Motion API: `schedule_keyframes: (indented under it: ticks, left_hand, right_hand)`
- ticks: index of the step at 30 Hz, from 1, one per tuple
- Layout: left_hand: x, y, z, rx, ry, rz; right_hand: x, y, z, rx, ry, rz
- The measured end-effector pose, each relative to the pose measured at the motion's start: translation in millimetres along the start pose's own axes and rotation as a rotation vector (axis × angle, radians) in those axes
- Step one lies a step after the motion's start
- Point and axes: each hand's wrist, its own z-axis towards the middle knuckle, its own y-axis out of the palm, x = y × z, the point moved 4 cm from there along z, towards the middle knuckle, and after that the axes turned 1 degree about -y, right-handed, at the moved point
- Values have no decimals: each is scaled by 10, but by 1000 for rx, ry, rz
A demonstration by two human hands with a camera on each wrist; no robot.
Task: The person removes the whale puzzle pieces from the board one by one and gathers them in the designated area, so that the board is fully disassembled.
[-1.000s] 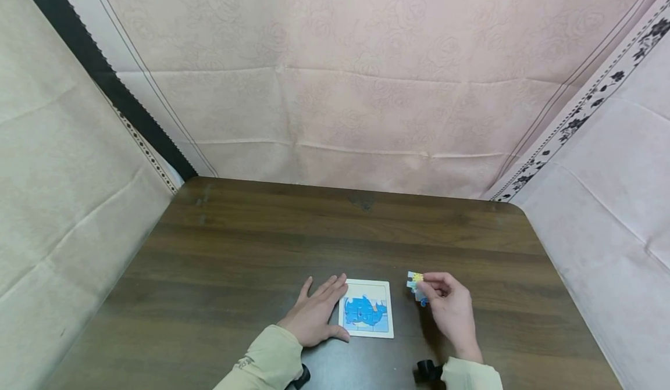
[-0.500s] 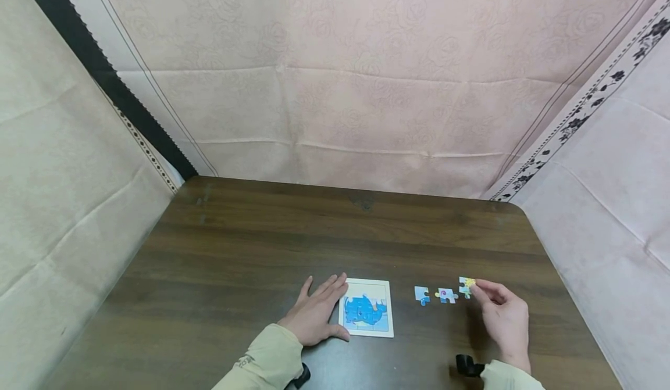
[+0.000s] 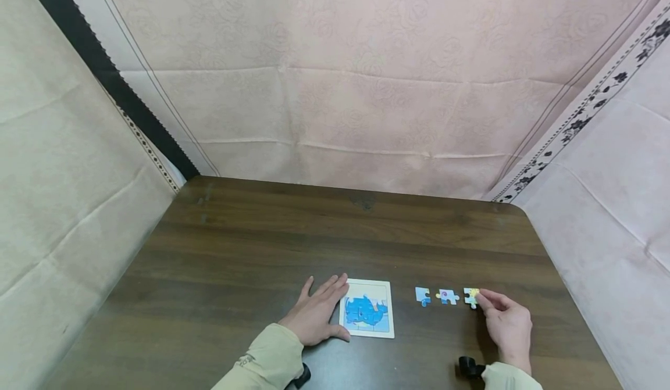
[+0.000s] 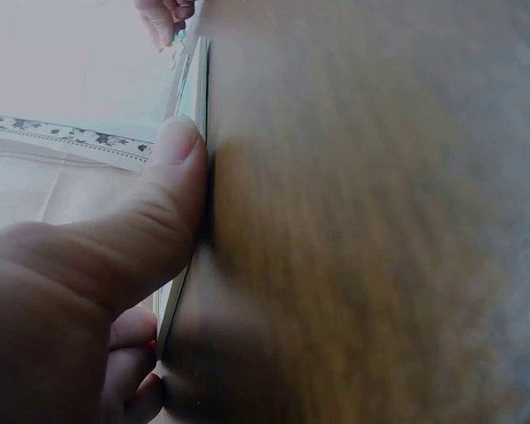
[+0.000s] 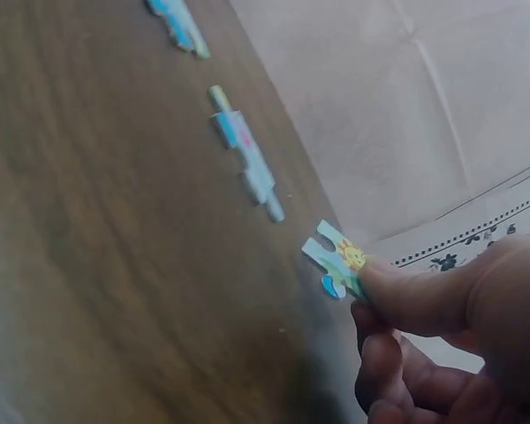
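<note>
A square jigsaw board [image 3: 383,285] with a pale frame and a blue whale picture lies on the table in the head view. My left hand [image 3: 314,319] rests along its left side, fingers spread, thumb touching the lower left corner. In the left wrist view the thumb [image 4: 172,181] presses at the board's edge. My right hand [image 3: 506,323] pinches a jigsaw piece [image 5: 346,254] with a yellow sun on it, between thumb and fingers. To its left lie a pink-marked jigsaw piece [image 3: 447,296] and a light blue jigsaw piece [image 3: 422,296], apart from each other.
The brown wooden table [image 3: 272,244] has rounded far corners. Pale patterned cloth [image 3: 340,105] hangs behind it and at both sides. A black wrist device [image 3: 469,368] sits by the right sleeve.
My right hand has moved right, leaving two jigsaw pieces in a row on the table. It still holds the sun piece, now lower and level with them. My left hand has stayed put.
</note>
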Motion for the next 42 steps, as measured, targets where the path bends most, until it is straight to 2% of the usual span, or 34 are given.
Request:
schedule_keyframes:
  ticks: [12, 24, 42]
  left_hand:
    - [-3, 4, 3, 0, 11, -14]
    - [3, -2, 5, -1, -1, -15]
    - [-3, 1, -1, -6, -9, -28]
  right_hand:
    - [36, 99, 58, 0, 7, -7]
    - [14, 135, 49, 30, -40, -49]
    - [18, 152, 59, 7, 23, -48]
